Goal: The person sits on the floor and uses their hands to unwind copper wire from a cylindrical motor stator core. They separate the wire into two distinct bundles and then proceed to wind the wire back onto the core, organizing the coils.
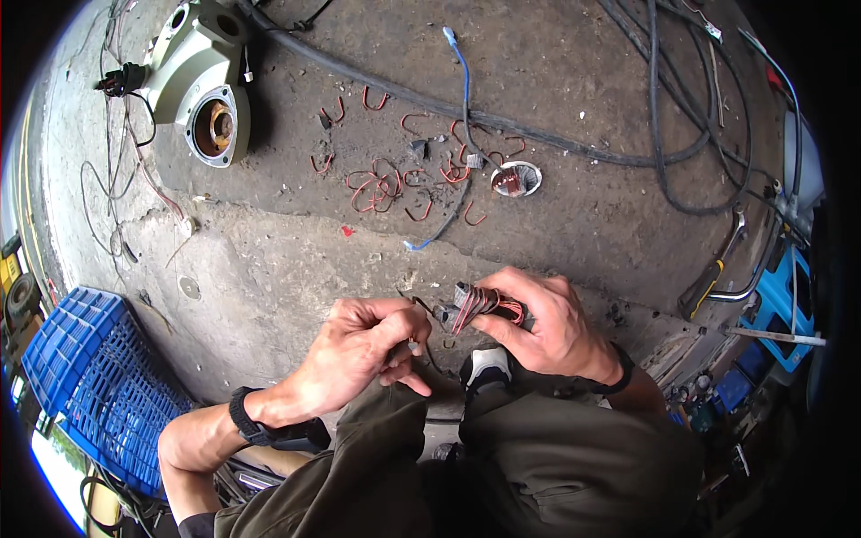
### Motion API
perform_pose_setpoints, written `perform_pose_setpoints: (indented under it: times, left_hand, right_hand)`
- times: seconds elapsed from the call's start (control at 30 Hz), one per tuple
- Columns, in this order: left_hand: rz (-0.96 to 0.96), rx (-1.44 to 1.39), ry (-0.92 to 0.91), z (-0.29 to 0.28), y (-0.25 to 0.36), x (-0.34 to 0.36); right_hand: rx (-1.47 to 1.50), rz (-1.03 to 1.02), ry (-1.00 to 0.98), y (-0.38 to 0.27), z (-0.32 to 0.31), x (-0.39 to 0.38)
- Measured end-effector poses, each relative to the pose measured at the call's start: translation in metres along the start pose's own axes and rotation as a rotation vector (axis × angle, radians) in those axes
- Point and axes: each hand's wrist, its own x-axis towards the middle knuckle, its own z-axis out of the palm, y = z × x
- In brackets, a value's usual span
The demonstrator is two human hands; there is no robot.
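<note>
My right hand [560, 332] is closed round a grey metal core wound with reddish wire [475, 305]. My left hand [363, 350], just left of it, is closed with thumb and forefinger pinched near a dark thin strand and a small pale bit; exactly what it grips is unclear. Above my hands, cut red wire pieces [377, 184] and dark scraps lie scattered on the concrete floor, along with a white ring holding a wound part [516, 179] and a blue-tipped cable [421, 244].
A grey-green cast housing [166, 76] sits at upper left, a blue plastic crate [103, 377] at lower left. Thick black cables [628, 161] cross the floor. A wrench [734, 229], a yellow-handled tool [704, 287] and a blue case [776, 314] lie at right. My shoe [487, 363] is below my hands.
</note>
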Motion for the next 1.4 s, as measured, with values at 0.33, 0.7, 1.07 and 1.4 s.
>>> perform_pose_setpoints:
  times: [0.33,0.7,1.07,1.4]
  left_hand:
    - [-0.121,0.241,-0.096,-0.029,0.028,0.011]
    - [0.245,0.629,-0.029,-0.011,0.018,0.015]
    - [0.847,1.328,-0.228,-0.009,0.026,0.02]
    - [1.254,1.473,-0.207,-0.019,0.013,0.026]
  right_hand:
    - [-0.069,-0.008,-0.246,0.008,-0.021,0.003]
    - [0.017,0.028,-0.295,0.012,-0.035,-0.002]
    - [0.155,0.103,-0.39,0.01,-0.027,0.0]
    - [0.132,-0.067,-0.396,0.01,-0.015,-0.005]
